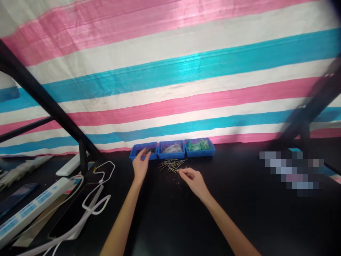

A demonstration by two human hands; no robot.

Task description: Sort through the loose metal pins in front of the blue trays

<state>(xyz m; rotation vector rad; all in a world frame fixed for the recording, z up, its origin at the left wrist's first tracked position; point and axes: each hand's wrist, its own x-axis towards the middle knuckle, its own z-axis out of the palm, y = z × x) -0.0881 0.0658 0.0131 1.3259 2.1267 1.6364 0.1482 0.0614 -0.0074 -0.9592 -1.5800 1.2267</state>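
My left hand (140,166) reaches over the front edge of the left blue bin (132,155), which holds small dark pieces. Its thumb and fingers are apart, with the fingertips curled over the contents; nothing shows between them. On the black table, a loose pile of thin gold-coloured rods (172,164) lies just in front of the bins. At the right edge of this pile, my right hand (194,180) has thumb and forefinger pinched on the end of a thin rod (173,170). The rod's exact kind is too small to make out.
The middle blue bin (171,155) contains clear plastic pieces, the right bin (201,153) green ones. A white power strip (34,208), cables and a phone (77,209) lie left. Black frame bars (53,106) slant along both sides; a striped sheet (170,78) hangs behind.
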